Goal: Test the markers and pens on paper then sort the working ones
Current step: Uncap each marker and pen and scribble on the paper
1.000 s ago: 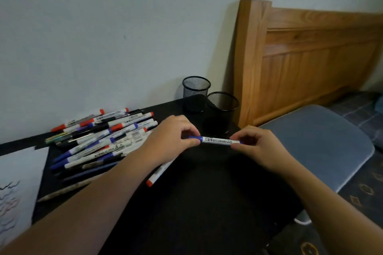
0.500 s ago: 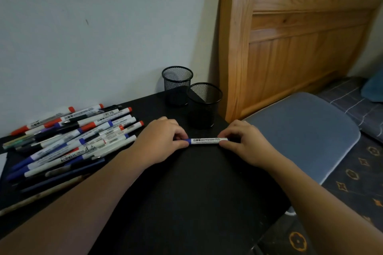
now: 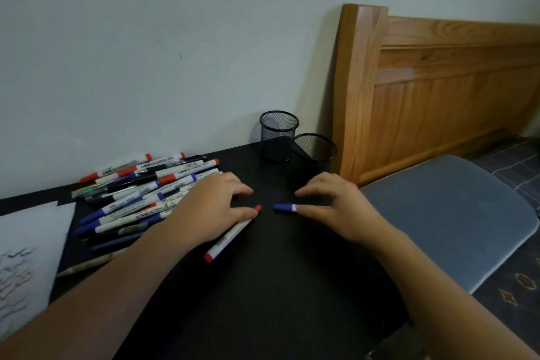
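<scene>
On the black desk (image 3: 263, 295), nearest the person, a red marker (image 3: 230, 235) lies slantwise with its upper end tucked under the left hand (image 3: 213, 210), whose fingers press down on it loosely bent; whether they actually pinch it I cannot tell. Just across a small gap, the right hand (image 3: 336, 207) rests over a blue marker (image 3: 287, 207), only its blue end showing past the fingertips, and again the hold itself is hidden. Neither barrel is clearly clamped, so either one could roll or skid on the smooth top and slip toward the desk edge beside the grey chair (image 3: 450, 213). To the left, the loose pile of markers and pens (image 3: 137, 193) sits right against the left wrist, so a careless sweep could scatter it, or mix a tested marker back in. The paper (image 3: 29, 242) with squiggles lies at the far left, well apart from both hands. Farther back stand two mesh cups (image 3: 295, 140), light enough to tip if a marker is dropped in hard.
</scene>
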